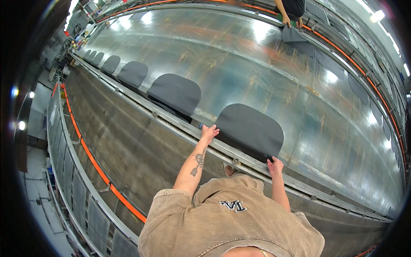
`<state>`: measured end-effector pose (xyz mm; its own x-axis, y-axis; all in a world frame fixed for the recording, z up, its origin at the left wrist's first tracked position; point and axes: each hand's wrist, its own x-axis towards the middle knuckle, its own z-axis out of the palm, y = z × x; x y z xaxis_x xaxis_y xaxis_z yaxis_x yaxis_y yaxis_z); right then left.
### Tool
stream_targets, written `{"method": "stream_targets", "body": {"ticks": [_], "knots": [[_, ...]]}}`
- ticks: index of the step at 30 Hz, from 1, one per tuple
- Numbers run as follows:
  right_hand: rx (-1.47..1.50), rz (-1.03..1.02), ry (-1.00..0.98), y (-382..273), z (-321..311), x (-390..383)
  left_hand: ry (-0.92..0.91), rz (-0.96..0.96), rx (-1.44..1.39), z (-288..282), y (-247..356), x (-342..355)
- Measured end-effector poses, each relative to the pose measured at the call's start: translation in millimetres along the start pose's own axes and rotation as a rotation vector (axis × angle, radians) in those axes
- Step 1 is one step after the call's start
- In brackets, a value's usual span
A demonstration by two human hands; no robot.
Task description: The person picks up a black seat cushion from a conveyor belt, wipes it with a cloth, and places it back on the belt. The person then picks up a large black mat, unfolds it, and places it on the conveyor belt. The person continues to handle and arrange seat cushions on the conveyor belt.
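Observation:
A dark grey fabric panel (251,126) with rounded far corners lies on the long metal table, its near edge at the table's rim. My left hand (209,133) is at its near left corner, fingers closed on the edge. At the near right corner my right hand (275,165) pinches the fabric, which bends down a little there. A small blue object (200,126) shows just beside my left fingers; its kind is too small to tell.
More grey panels (175,92) lie in a row leftward along the near edge of the table (239,81). Across it, a person's hand (286,20) holds another grey piece (295,36). A metal rail (156,113) runs along the front; an orange pipe (92,156) curves at left.

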<state>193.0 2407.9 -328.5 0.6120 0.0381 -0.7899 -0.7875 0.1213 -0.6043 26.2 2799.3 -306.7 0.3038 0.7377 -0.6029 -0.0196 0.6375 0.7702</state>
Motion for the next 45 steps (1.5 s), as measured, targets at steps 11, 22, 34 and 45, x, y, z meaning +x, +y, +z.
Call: {"method": "stream_targets", "body": {"ticks": [11, 22, 34, 45], "knots": [[-0.282, -0.274, -0.193, -48.1, 6.6, -29.6, -0.63, 0.252, 0.976, -2.5, 65.0, 47.5], [-0.361, -1.089, -0.052, -127.3, 161.7, -257.7, -1.042, 0.194, 0.338, 22.0, 233.0, -5.8], [-0.219, -0.689, -0.528, 92.0, 371.2, -509.0, -0.546, 0.485, 0.309, -430.7, 507.6, -115.0], [-0.29, -0.711, -0.491, 188.6, 496.7, -364.5, -0.66, 0.355, 0.396, -462.4, 503.0, 104.3]]}}
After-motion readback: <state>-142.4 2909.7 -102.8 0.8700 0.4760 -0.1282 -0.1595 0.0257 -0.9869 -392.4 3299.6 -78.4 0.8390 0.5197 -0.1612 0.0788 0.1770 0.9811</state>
